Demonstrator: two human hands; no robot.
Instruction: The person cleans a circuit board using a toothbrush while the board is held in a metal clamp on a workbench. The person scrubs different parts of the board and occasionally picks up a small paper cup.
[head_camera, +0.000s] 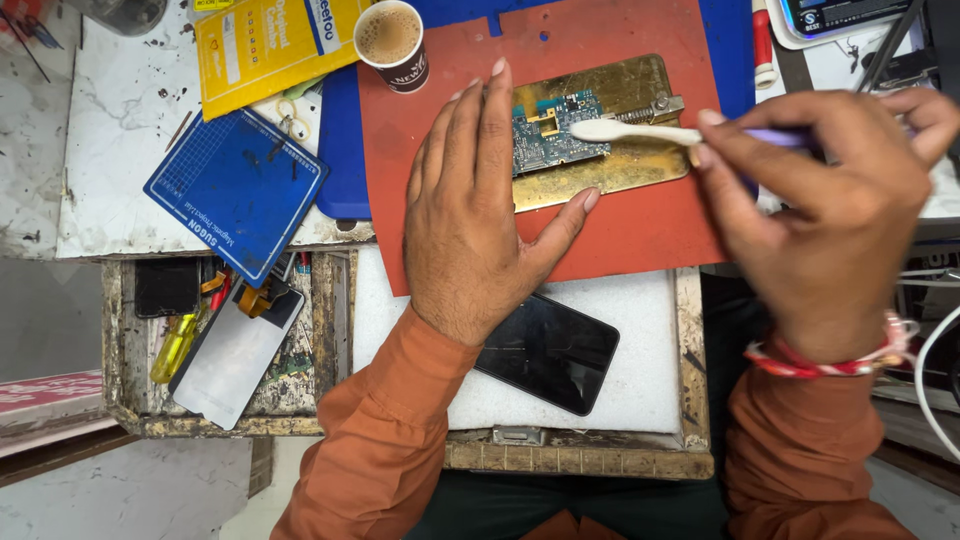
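A person's left hand (480, 215) lies flat and holds down a brass jig (610, 165) holding a blue circuit board (550, 135) on the red mat (640, 225) near the desk's front edge. The right hand (825, 215) pinches a brush (640, 132) on the board; cleaning seems underway, calling for light strokes.

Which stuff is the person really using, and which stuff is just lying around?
In use:
left hand pressing on the circuit board
right hand holding the brush
brass holder plate
red mat

Lying about:
cup of tea
black phone
blue pad
yellow packet
yellow screwdriver
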